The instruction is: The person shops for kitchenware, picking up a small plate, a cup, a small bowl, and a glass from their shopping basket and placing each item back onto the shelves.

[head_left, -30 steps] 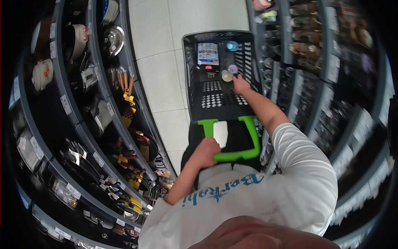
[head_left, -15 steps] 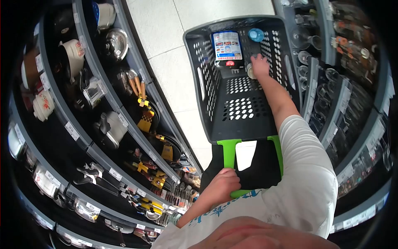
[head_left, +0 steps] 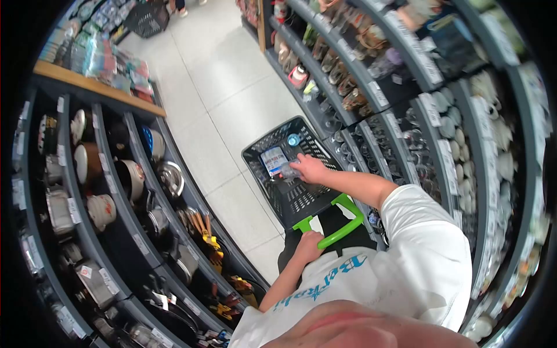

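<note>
A dark grey basket [head_left: 278, 216] with a green handle [head_left: 342, 231] is in front of my body. My left hand [head_left: 310, 246] is closed round the left side of that handle. Over the basket's interior, my right hand [head_left: 310, 168] has its fingers closed on a clear glass [head_left: 290, 170]. Beside the glass lies a blue and white package [head_left: 274, 160]. A round blue item [head_left: 293, 140] stands at the far end of the basket.
Shelves of pots and pans [head_left: 132, 178] rise on the left, and shelves of glassware and cups [head_left: 458, 145] on the right. Pale floor tiles [head_left: 214, 122] run between them. Another black basket [head_left: 147, 21] and a person's feet [head_left: 183, 11] are far ahead.
The view has tilted up and turned, showing more of the aisle. My right hand has lifted the glass, which stood at the basket's bottom. My left hand has stayed on the handle.
</note>
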The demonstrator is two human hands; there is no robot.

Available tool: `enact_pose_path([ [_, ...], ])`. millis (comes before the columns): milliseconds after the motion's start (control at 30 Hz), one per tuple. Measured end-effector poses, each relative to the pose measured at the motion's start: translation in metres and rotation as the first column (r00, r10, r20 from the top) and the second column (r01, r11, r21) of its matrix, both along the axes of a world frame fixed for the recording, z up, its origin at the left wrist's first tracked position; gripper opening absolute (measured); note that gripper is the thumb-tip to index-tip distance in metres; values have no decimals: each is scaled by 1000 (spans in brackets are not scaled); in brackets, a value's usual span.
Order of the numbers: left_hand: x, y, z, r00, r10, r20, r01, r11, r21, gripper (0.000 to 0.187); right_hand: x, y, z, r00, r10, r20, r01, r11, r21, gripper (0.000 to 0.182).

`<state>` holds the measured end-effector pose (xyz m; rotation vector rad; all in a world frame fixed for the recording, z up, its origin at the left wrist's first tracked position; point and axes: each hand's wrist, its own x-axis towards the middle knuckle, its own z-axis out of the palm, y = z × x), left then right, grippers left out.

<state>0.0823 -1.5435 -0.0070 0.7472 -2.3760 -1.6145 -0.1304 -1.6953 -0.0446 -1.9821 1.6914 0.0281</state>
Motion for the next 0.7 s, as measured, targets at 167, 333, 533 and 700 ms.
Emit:
enact_pose_path([
  [167, -1, -7, -23, 996, -58, 64, 60, 998, -33, 26, 18, 26, 96, 982, -167, 88, 176, 978, -111, 52],
  [333, -4, -39, -19, 971, -182, 155, 184, 983, 1, 31, 27, 71, 155, 837, -413, 358, 498, 846, -188, 49],
  [533, -1, -70, -24, 961, -150, 232, 154, 988, -2, 30, 27, 131, 182, 737, -477, 478, 651, 690, -316, 46],
  [700, -1, -101, -26, 966, -87, 243, 88, 996, 6, 34, 22, 156, 201, 715, -501, 487, 691, 615, -380, 47],
])
